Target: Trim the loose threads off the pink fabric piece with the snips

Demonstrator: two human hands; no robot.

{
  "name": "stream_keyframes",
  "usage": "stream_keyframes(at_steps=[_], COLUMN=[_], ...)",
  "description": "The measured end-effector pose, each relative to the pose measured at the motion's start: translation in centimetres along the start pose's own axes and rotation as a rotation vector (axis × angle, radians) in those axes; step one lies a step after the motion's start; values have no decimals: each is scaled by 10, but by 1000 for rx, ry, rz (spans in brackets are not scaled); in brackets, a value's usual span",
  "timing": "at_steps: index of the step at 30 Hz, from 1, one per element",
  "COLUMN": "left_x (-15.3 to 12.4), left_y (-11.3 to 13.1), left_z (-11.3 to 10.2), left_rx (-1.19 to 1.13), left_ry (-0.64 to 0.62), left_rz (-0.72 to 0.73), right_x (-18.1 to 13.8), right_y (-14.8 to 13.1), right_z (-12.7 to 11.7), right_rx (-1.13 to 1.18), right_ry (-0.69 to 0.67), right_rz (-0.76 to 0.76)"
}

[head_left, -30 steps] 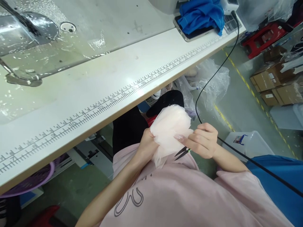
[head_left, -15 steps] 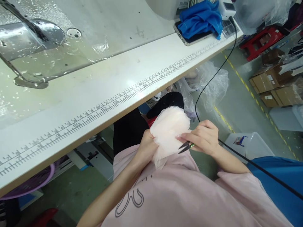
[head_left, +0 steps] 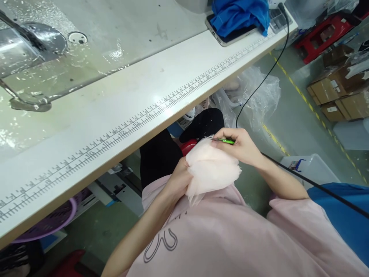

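A bundle of thin, pale pink sheer fabric [head_left: 213,169] hangs over my lap, with loose layers and ragged edges. My left hand [head_left: 181,177] is closed round its left side, the fingertips partly hidden by the cloth. At the upper right of the bundle, my right hand [head_left: 238,145] grips small green-handled thread snips [head_left: 227,141]. Their dark blades point left and lie along the fabric's top edge. Whether the blades are closed on the cloth I cannot tell.
A white sewing table [head_left: 138,92] with a printed ruler edge runs diagonally ahead. A blue cloth [head_left: 240,17] lies on a phone [head_left: 219,36] there. A black cable [head_left: 311,186] passes beside my right arm. Cardboard boxes [head_left: 331,90] and plastic bags [head_left: 263,92] are on the floor.
My right hand has moved up to the fabric's top edge, and the snips have swung from pointing down-left to lying along it. The upper layers have shifted; my left hand keeps its hold.
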State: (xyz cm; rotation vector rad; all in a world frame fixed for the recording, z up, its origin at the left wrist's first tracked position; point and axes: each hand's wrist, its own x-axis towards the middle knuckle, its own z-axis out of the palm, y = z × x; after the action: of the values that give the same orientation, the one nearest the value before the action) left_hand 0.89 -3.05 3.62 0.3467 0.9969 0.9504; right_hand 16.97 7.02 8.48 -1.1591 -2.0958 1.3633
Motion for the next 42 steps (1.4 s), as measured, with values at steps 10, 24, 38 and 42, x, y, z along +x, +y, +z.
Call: stream_keyframes(at_steps=[10, 24, 38, 42], left_x=[4, 8, 8, 7], left_y=[8, 8, 8, 7], left_z=[4, -4, 0, 1], left_rx=[-67, -102, -80, -104], left_ry=[71, 101, 149, 157], left_rz=[-65, 16, 19, 16], right_x=[3, -18, -35, -34], right_y=[1, -3, -2, -4], right_z=[-12, -28, -16, -15], right_rx=[-76, -479, -863, -854], right_ry=[261, 195, 84, 86], right_rz=[-78, -483, -683, -695])
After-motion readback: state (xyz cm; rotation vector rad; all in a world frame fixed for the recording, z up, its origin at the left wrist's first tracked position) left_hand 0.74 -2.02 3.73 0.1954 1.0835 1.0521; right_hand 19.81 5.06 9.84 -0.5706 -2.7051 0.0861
